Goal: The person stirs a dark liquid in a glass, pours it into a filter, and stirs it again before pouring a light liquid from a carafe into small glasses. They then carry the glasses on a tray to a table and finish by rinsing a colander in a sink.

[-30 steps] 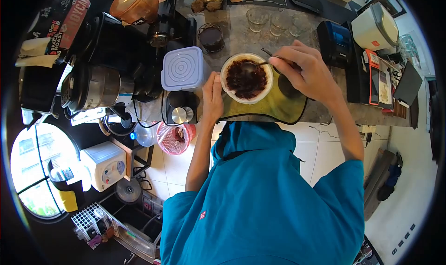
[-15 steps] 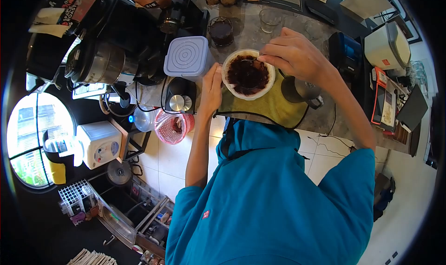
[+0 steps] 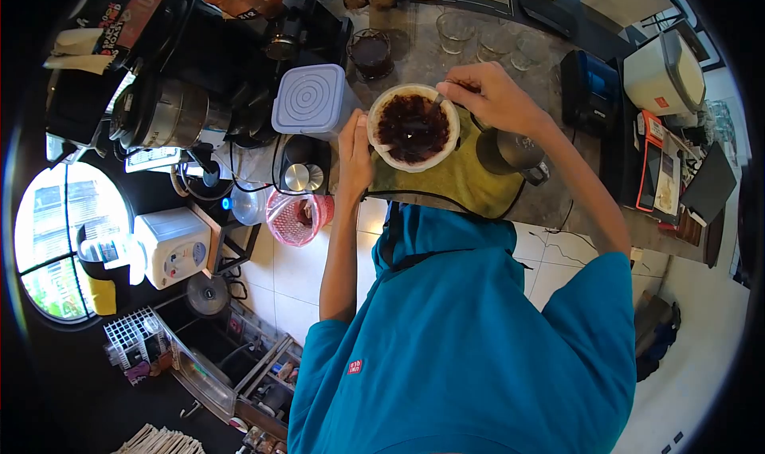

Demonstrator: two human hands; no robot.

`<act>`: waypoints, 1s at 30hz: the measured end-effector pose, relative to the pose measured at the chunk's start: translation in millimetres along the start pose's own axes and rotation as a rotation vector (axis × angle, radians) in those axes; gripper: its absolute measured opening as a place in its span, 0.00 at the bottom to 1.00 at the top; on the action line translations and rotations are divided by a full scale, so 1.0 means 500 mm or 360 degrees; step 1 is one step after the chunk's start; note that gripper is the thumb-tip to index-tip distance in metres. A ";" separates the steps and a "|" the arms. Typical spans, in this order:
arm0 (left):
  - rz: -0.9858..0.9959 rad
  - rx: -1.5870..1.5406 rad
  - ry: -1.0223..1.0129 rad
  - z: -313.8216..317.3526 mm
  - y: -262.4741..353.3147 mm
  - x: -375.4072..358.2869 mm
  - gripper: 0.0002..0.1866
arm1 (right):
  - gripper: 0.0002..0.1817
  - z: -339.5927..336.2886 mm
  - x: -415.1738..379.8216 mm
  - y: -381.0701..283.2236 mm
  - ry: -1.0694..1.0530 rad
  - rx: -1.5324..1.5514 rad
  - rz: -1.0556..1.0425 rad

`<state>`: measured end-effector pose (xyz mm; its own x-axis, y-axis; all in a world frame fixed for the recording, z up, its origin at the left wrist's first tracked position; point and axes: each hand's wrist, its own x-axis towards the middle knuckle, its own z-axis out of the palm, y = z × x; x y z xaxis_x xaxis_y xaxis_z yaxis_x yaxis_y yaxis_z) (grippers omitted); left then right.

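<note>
A round white tub (image 3: 378,153) holds a dark brown, wet-looking mixture (image 3: 410,129) with a small glint near its middle. Fingers of my left hand (image 3: 355,153) press around the tub's left side and steady it. Over the far right rim, my right hand (image 3: 488,97) pinches the handle of a spoon (image 3: 437,102); the spoon's lower end is sunk in the mixture and hidden. Beneath the tub lies an olive-green cloth (image 3: 454,189) with a dark edge. A dark grey pitcher (image 3: 504,151) stands on that cloth, right of the tub.
A lidded pale lavender container (image 3: 311,99) stands just left of my left hand. Behind the tub are a glass of dark liquid (image 3: 371,54) and several clear glasses (image 3: 455,33). A blue-black machine (image 3: 590,91) stands at right. Below the counter hangs a pink basket (image 3: 296,219).
The spoon handle has shifted and shows more clearly between my right fingers. Both hands and the tub appear slightly further left, along with the whole view. My left hand keeps its hold.
</note>
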<state>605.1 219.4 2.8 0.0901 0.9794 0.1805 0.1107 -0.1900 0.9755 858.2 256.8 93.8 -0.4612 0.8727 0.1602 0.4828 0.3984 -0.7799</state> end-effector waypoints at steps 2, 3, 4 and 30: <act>0.0022 0.0071 0.0100 0.008 0.000 -0.001 0.17 | 0.18 0.009 -0.005 0.024 0.0044 0.0104 0.0064; 0.0037 0.0085 0.0143 0.011 0.000 -0.001 0.17 | 0.18 0.014 -0.008 0.032 0.0070 0.0189 0.0123; 0.0053 0.0099 0.0189 0.011 0.001 -0.001 0.18 | 0.18 0.016 -0.009 0.036 0.0094 0.0275 0.0179; 0.0177 0.0057 0.0170 0.017 -0.006 0.001 0.17 | 0.07 0.046 -0.116 -0.157 0.0325 -0.0489 -0.1006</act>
<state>613.3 219.8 -1.2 -0.0021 0.9536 0.3012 0.1411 -0.2979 0.9441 830.0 168.5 131.8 -0.5873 0.4731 0.6566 0.3715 0.8784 -0.3007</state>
